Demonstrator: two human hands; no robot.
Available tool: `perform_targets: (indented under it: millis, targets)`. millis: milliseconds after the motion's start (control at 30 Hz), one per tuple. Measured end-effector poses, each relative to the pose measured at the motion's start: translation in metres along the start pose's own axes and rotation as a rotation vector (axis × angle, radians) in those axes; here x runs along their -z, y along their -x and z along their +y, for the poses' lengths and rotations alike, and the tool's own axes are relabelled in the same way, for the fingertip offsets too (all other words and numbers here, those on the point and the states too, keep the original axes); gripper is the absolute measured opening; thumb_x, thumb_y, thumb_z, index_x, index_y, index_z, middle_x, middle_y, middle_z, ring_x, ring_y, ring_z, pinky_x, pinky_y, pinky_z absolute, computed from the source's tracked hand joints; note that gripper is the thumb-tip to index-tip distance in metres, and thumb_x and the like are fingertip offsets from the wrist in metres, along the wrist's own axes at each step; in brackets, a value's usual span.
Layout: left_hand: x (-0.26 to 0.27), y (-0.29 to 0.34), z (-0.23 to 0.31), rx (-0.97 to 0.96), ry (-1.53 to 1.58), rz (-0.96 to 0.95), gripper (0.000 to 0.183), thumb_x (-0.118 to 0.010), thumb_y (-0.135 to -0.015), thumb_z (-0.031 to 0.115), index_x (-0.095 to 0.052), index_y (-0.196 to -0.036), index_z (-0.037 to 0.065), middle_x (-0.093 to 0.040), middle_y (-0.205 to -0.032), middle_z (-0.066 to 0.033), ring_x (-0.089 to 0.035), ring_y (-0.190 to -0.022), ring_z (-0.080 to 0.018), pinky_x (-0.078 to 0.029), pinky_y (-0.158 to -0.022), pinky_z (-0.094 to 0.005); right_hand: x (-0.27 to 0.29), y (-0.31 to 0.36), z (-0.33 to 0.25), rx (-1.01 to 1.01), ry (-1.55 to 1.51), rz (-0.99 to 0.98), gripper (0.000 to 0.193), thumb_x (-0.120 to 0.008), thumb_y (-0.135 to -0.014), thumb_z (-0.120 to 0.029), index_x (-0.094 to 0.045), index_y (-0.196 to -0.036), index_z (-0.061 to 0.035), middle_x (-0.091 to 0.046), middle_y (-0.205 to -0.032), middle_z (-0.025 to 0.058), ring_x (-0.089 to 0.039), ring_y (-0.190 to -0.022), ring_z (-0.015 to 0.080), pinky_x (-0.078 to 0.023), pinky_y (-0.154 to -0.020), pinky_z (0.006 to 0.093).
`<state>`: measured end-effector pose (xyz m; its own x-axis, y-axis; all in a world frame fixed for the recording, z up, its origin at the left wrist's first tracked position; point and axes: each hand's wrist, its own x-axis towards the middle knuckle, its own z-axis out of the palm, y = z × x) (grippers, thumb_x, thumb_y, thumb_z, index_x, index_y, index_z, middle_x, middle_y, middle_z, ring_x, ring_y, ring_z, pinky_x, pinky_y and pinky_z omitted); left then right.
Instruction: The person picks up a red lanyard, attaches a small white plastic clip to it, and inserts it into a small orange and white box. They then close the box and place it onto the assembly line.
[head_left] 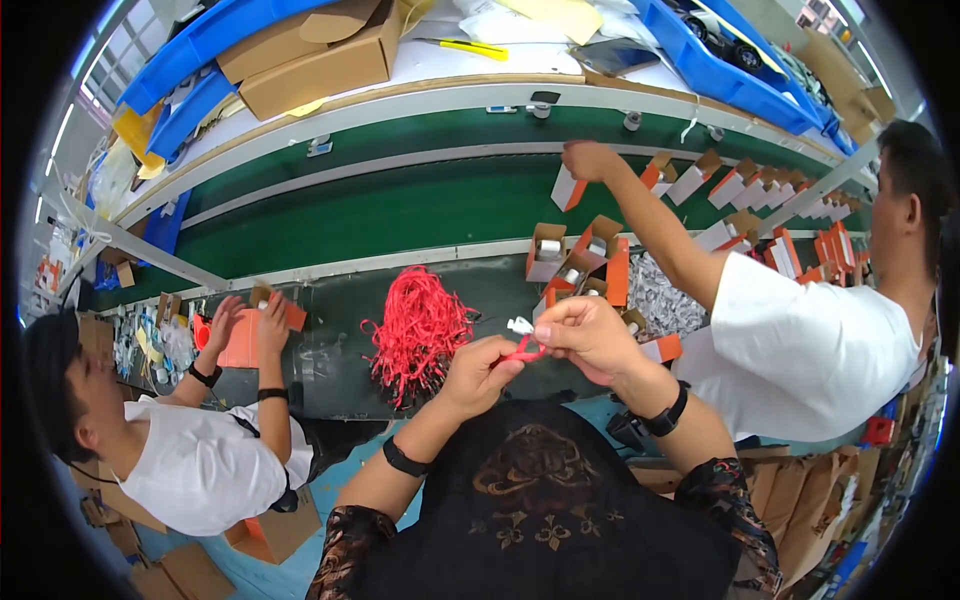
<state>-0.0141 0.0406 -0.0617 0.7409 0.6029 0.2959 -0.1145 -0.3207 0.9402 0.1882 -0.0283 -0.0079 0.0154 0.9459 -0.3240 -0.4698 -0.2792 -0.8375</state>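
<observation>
In front of my chest, my left hand (482,374) is closed on one end of a short red strap (524,355). My right hand (592,338) pinches the other side of the same strap between thumb and forefinger. A small white plastic piece (520,326) sticks up beside the right fingertips; whether it is fixed to the strap, I cannot tell. To the left of my hands lies a heap of red straps (418,322) with dark ends, loose on the dark worktable (335,290).
On the left a co-worker's hands (272,322) handle a small box. At the right another person's arm (655,215) reaches over open orange-and-white boxes (548,250) to the green conveyor (370,205). Silvery packets (662,298) lie beside the boxes. A shelf (480,88) spans the far side.
</observation>
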Motion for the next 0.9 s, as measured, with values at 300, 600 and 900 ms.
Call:
perform_targets:
  millis: [300, 600, 900]
  targets:
    - [0.023, -0.004, 0.019, 0.527, 0.081, -0.068, 0.026, -0.053, -0.103, 0.024, -0.063, -0.091, 0.003, -0.056, -0.071, 0.0022, -0.053, -0.067, -0.0066, -0.045, -0.062, -0.0234, 0.003, -0.001, 0.013, 0.843, 1.174, -0.111, 0.012, -0.076, -0.081, -0.011, -0.069, -0.089, -0.0048, -0.067, -0.085, 0.0081, -0.066, -0.079, 0.0276, -0.053, -0.069, 0.0371]
    - [-0.022, -0.001, 0.007, 0.580, 0.910, 0.131, 0.013, -0.060, -0.100, 0.018, -0.059, -0.099, 0.005, -0.058, -0.073, -0.0001, -0.055, -0.066, -0.0071, -0.044, -0.060, -0.0223, -0.011, 0.003, 0.014, 0.510, 0.175, -0.005, 0.005, -0.072, -0.085, 0.003, -0.069, -0.088, 0.0012, -0.068, -0.087, 0.0092, -0.066, -0.080, 0.0180, -0.052, -0.068, 0.0294]
    - [0.017, -0.014, 0.028, 0.446, 0.299, -0.192, 0.013, -0.063, -0.097, 0.011, -0.061, -0.103, 0.000, -0.066, -0.083, -0.0031, -0.063, -0.076, -0.0095, -0.051, -0.069, -0.0246, -0.002, 0.023, 0.012, 0.279, 0.334, -0.350, 0.008, -0.074, -0.083, -0.002, -0.067, -0.088, -0.0012, -0.068, -0.089, 0.0095, -0.069, -0.087, 0.0206, -0.053, -0.076, 0.0277]
